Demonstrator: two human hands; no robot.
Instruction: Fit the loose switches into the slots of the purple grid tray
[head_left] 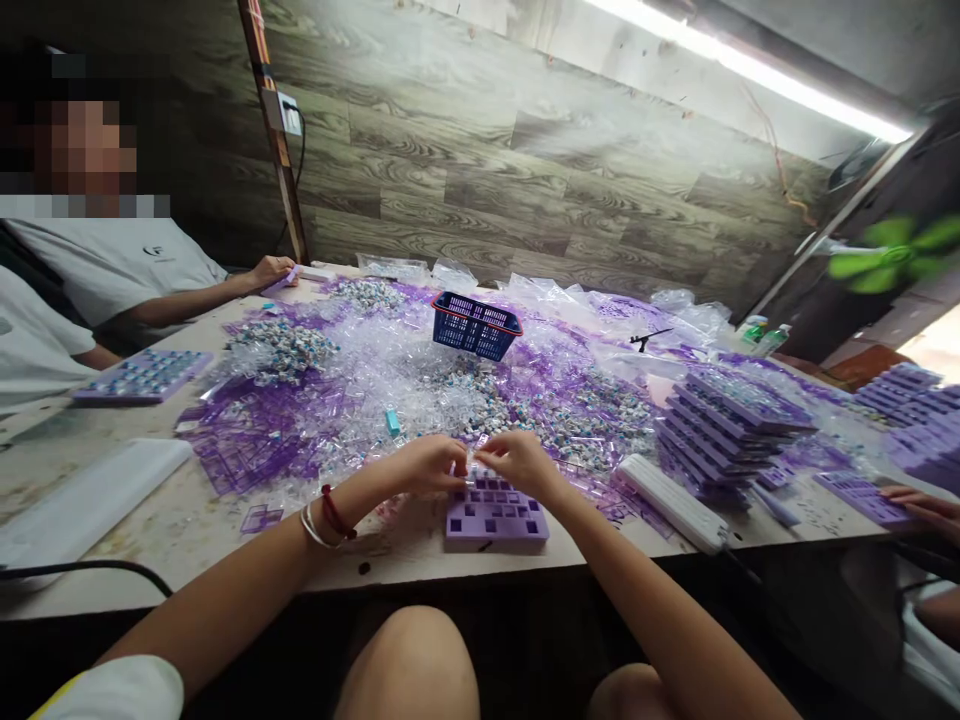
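A purple plastic tray [496,515] with rows of square slots lies at the table's near edge. My left hand [429,465] is curled over its far left corner, fingers pinched together on a small part I cannot make out. My right hand [519,462] is curled the same way just to the right, its fingertips meeting the left hand's above the tray. A red string and pale bangles circle my left wrist. Behind both hands spreads a heap of small grey and teal parts [525,400].
A blue basket [475,324] stands mid-table among clear bags and purple trays. Stacked purple trays [724,420] sit right, a white bar [671,500] beside them. A person at the left rests a hand [271,270] on the table; another hand [926,505] shows at the right edge.
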